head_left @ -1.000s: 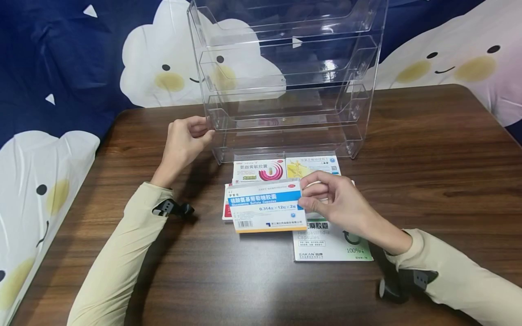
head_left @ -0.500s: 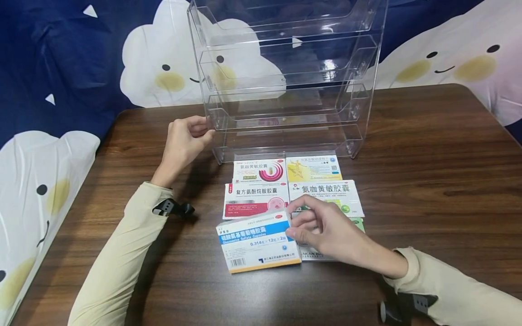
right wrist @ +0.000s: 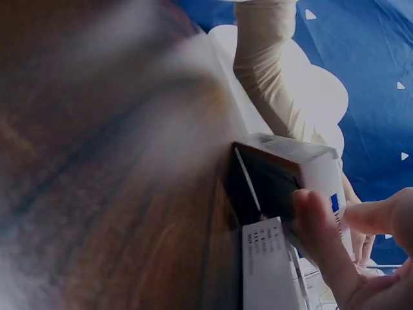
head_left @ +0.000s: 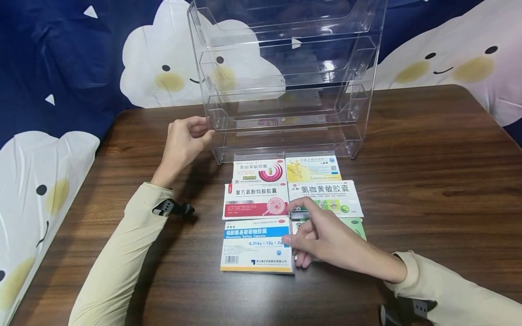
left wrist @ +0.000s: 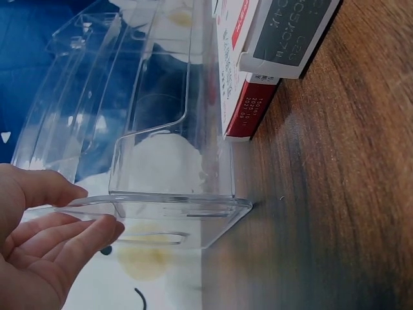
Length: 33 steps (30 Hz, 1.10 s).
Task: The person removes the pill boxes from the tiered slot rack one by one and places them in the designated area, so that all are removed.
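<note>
My left hand (head_left: 185, 145) pinches the left side edge of a clear plastic rack (head_left: 285, 122); the left wrist view shows thumb and fingers on either side of that panel. My right hand (head_left: 332, 237) holds the right end of a white medicine box (head_left: 254, 262) with blue and orange bands, its thumb on the top face. That box lies at the front left of a block of medicine boxes. Behind it is a red-and-white box (head_left: 248, 210). A green-and-white box (head_left: 356, 226) to its right is partly hidden under my right hand.
A white-and-green box (head_left: 350, 192), a yellow-and-white box (head_left: 311, 170) and a box with a pink ring (head_left: 248, 170) complete the block before the rack. All stand on a brown wooden table (head_left: 428, 181). A blue cloud-print cloth (head_left: 98, 36) hangs behind.
My right hand has brought the blue-banded medicine box towards me and set it down, straightened, before the red-and-white one. My left hand stays on the rack.
</note>
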Tool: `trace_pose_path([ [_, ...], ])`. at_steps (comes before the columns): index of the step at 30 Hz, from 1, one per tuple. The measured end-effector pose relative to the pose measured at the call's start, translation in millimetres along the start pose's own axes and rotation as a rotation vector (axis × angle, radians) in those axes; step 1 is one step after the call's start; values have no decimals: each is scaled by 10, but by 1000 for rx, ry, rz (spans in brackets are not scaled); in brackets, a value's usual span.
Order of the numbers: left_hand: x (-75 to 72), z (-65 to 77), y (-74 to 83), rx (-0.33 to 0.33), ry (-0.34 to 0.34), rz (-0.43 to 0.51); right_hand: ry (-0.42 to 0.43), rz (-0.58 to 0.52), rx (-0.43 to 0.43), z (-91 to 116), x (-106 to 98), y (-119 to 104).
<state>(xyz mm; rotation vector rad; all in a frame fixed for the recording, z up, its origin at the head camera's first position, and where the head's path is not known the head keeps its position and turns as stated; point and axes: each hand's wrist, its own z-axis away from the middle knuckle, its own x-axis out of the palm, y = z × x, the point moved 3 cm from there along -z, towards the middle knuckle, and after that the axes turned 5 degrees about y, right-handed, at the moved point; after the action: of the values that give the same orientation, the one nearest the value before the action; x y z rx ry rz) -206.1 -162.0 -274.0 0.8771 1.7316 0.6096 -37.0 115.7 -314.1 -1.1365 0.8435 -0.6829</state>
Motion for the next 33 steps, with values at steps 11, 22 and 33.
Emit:
trace_pose_path([
  [11,11,-3,16,5,13,1,7,944,-774,230,244,-136],
  [22,35,-2,19,-8,7,10,-97,1137,-827,260,298,-55],
  [33,39,0,13,-10,5,26,-111,1123,-805,233,231,-47],
])
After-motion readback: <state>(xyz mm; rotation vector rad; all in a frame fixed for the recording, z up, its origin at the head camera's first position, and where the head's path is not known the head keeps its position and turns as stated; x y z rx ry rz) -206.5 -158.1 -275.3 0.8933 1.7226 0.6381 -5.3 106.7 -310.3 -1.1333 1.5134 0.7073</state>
